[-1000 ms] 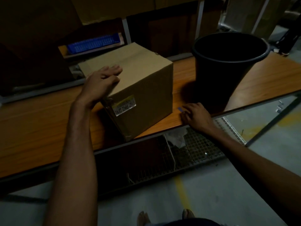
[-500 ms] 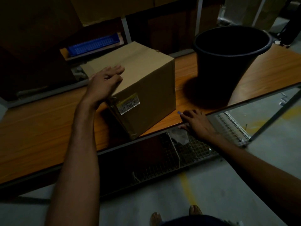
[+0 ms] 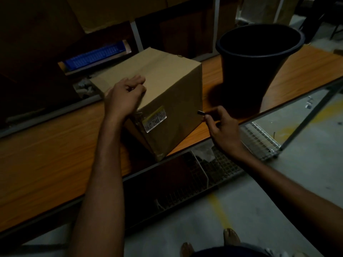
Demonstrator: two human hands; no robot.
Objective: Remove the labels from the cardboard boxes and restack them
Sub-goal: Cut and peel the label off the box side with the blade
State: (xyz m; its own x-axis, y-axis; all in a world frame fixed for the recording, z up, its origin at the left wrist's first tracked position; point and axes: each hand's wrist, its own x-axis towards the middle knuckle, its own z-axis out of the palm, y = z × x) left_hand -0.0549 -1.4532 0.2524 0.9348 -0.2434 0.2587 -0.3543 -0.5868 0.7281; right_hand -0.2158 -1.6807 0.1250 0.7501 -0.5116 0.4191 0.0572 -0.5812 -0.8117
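the cardboard box (image 3: pixel 167 86) stands on the wooden table (image 3: pixel 46 154), turned so one corner points at the person, with a black bucket (image 3: pixel 259 71) just beside it on the right. its label (image 3: pixel 155 119) – pale, with a yellow strip along the top – is stuck high on the near face, close to the left edge, and looks whole.

the left hand (image 3: pixel 123 95) rests on the box top at the near edge, right above the label, fingers close together and loosely bent; the thumb is hidden. the right hand (image 3: pixel 222 127) pinches a small dark tool (image 3: pixel 201 113) between thumb and fingertips, its tip pointing at the box's right edge. whether it is a blade or a scraper is too dark to tell.

so the step in hand seems to be the peeling itself, not yet begun: box steadied, tool ready. the next move likely calls for carrying the tip across the near face to a corner of the label and working it under at a shallow angle – while the left hand bears down so the box does not slide or turn. restacking comes later.
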